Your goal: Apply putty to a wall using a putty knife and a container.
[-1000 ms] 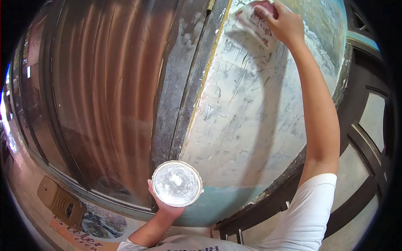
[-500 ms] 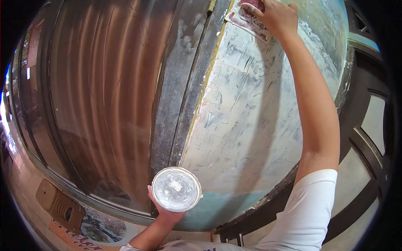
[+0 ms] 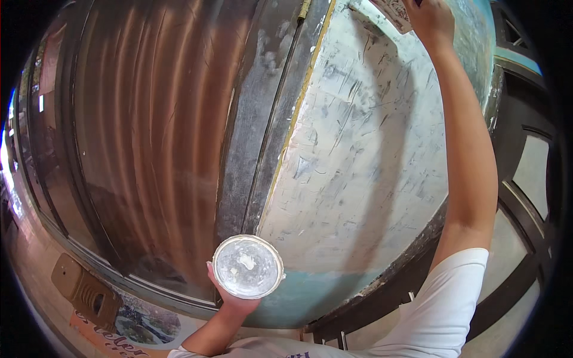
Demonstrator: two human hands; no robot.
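My right hand (image 3: pixel 433 22) is high on the right, gripping a flat reddish spreader (image 3: pixel 395 12) smeared with white paste, against the patchy white-coated wall panel (image 3: pixel 334 167). The spreader is partly cut off by the upper edge. A yellow strip (image 3: pixel 303 95) runs along the panel's left border. My left hand (image 3: pixel 236 301) is low in the middle, closed around a round, pale container (image 3: pixel 248 267) whose top face is streaked with white paste. The container is in front of the foot of the panel and the dark door post beside it.
A dark framed door with brown, streaked glass (image 3: pixel 146 149) fills the left. A brown plastic stool (image 3: pixel 83 289) stands at the lower left beside an orange printed banner (image 3: pixel 86 322). Dark woodwork with pale panels (image 3: pixel 531 173) curves along the right. A brass hinge (image 3: pixel 303 11) is at the top.
My right hand and spreader shifted left half a second ago and have since moved right and upward, partly leaving the picture. My left hand and container have moved only slightly.
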